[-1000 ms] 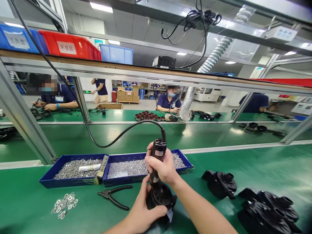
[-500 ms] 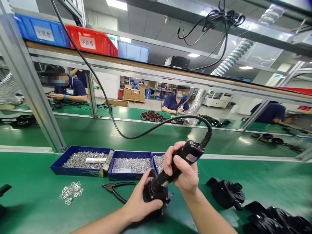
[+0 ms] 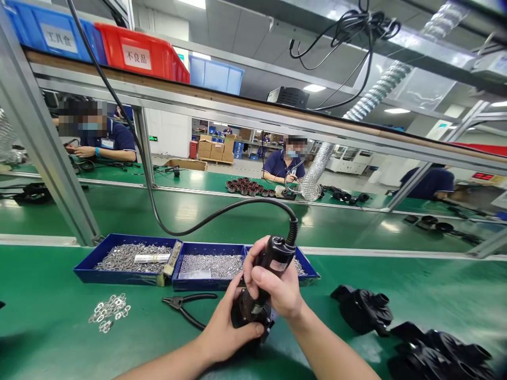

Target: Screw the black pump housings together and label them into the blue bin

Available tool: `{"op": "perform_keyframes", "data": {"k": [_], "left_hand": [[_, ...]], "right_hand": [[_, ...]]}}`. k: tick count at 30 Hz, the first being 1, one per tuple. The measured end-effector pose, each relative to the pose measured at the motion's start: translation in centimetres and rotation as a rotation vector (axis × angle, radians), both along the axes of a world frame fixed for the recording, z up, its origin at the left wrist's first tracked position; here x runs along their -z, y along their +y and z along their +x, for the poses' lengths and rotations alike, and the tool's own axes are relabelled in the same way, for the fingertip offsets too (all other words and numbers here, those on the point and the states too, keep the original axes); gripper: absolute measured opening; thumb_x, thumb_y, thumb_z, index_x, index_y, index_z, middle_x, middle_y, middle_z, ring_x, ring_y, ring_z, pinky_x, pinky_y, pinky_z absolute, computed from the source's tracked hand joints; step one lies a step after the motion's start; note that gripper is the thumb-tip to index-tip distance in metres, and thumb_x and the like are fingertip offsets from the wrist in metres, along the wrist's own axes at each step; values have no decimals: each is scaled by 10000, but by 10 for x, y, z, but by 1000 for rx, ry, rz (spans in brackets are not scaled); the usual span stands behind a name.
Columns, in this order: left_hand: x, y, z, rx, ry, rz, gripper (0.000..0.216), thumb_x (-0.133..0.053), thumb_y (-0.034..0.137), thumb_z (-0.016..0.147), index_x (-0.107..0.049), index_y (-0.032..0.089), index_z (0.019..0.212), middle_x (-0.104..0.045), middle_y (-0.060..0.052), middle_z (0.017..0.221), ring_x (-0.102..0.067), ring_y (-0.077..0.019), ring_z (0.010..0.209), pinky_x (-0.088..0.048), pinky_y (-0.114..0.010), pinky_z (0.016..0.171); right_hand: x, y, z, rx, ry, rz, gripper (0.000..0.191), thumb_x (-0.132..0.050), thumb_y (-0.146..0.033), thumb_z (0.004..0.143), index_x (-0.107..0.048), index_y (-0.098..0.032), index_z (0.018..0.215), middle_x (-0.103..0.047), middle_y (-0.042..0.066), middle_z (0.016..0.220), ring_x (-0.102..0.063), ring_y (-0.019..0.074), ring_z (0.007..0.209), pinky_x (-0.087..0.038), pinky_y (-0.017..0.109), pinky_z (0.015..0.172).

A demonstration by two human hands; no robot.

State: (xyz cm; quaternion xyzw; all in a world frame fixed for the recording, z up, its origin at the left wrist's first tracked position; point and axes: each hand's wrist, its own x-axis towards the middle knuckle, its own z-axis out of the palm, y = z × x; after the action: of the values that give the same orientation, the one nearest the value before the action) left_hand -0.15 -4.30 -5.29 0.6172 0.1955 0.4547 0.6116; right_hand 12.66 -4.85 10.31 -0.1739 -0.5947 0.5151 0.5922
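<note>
I have the right hand closed around the black power tool, pointed down at the black housing. The left hand, with fingers curled, grips this housing at the worktop, near the pliers.

Driver over housing, bins behind, pliers left

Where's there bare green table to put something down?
Between the metal rings and the left forearm, and between the right forearm and the black housings. More lies behind those housings, before the pale strip. It's crowded in the middle: blue trays, pliers, the black part and the corded tool bunch together.
</note>
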Motion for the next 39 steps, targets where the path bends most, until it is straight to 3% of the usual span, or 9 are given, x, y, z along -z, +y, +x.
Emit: {"op": "perform_keyframes", "data": {"k": [8,13,19,25,30,39], "left_hand": [[-7,-3,0,4,4,34,921,-913,407,847,-428,267,1617,-559,-146,1593,-493,-394,1506,-369,-558,1277],[-17,-4,1,44,-54,-24,981,-908,450,850,-375,274,1655,-580,-147,1571,-439,-400,1552,-337,-575,1299],[-4,0,-4,17,34,-37,1107,-903,553,822,-277,258,1686,-589,-182,1547,-512,-416,1482,-369,-581,1260],[0,-6,-10,-92,146,-59,1108,-853,597,849,-195,254,1671,-595,-185,1508,-558,-383,1423,-325,-569,1259],[-2,-5,-11,-73,136,-94,1086,-850,613,851,-207,269,1656,-605,-175,1506,-553,-375,1438,-332,-533,1256],[4,-2,-15,-71,179,-64,968,-776,559,944,-194,296,1671,-583,-149,1568,-505,-362,1502,-343,-496,1267]], "right_hand": [[9,-2,-3,-104,-12,7,292,-808,-306,903,-575,-229,1062,-636,-50,711,-503,71,440,-424,198,457],[8,1,-8,44,25,-47,280,-802,-322,903,-558,-230,1005,-587,-72,661,-464,70,396,-392,201,423],[-4,0,2,100,28,7,283,-811,-336,901,-584,-219,1023,-687,-16,724,-557,92,447,-454,207,456],[-19,11,41,-211,75,22,300,-808,-348,897,-561,-230,1022,-706,-24,728,-478,53,386,-409,147,389],[-11,29,48,-423,-23,-42,395,-876,-379,816,-552,-216,972,-725,-12,689,-490,65,352,-434,154,366],[-7,35,45,-590,-50,-34,364,-864,-338,811,-568,-215,984,-739,-14,715,-521,72,375,-471,169,395]]}}
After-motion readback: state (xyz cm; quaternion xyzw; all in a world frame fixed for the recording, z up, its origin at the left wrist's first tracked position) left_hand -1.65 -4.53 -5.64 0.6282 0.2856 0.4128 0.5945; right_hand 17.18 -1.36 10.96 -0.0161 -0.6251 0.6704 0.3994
